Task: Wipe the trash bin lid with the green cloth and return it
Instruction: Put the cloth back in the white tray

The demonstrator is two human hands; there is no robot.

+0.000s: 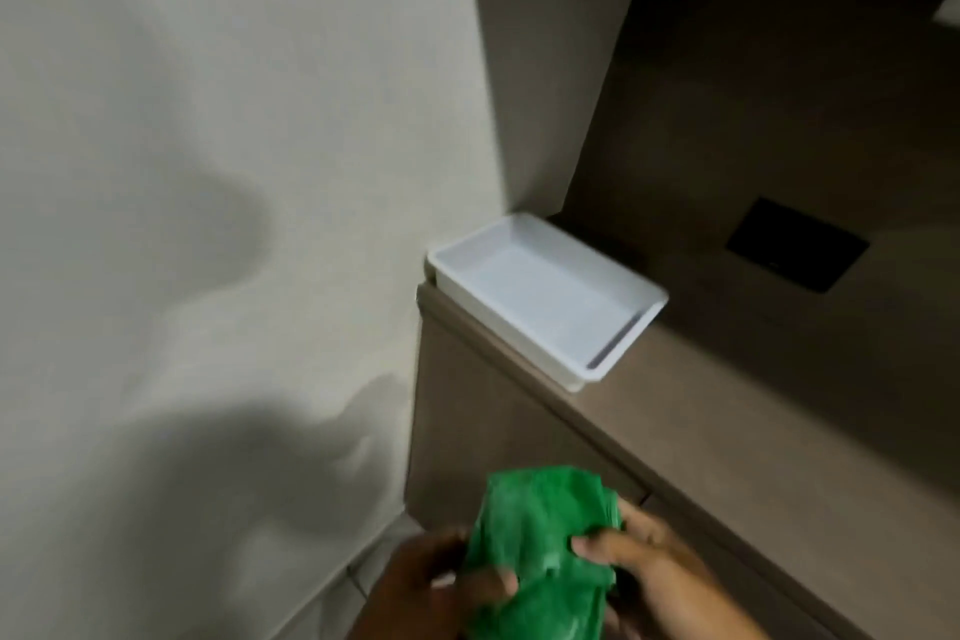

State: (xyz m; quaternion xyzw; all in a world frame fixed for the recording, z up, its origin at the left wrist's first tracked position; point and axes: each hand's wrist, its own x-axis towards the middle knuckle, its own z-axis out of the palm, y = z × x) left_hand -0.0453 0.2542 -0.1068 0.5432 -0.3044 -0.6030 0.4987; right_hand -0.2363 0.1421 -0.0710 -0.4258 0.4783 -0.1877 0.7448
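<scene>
The green cloth (540, 551) is bunched up at the bottom of the view, in front of a brown cabinet. My left hand (431, 587) grips its lower left side, thumb pressed on the fabric. My right hand (654, 572) holds its right side, thumb on top and fingers behind. No trash bin or lid is in view.
An empty white rectangular tray (613, 364) sits on the corner of the brown countertop (727, 411), against a pale wall (208, 172). A dark square plate (797, 244) is set in the brown back panel. Light floor tiles (332, 603) show at the bottom left.
</scene>
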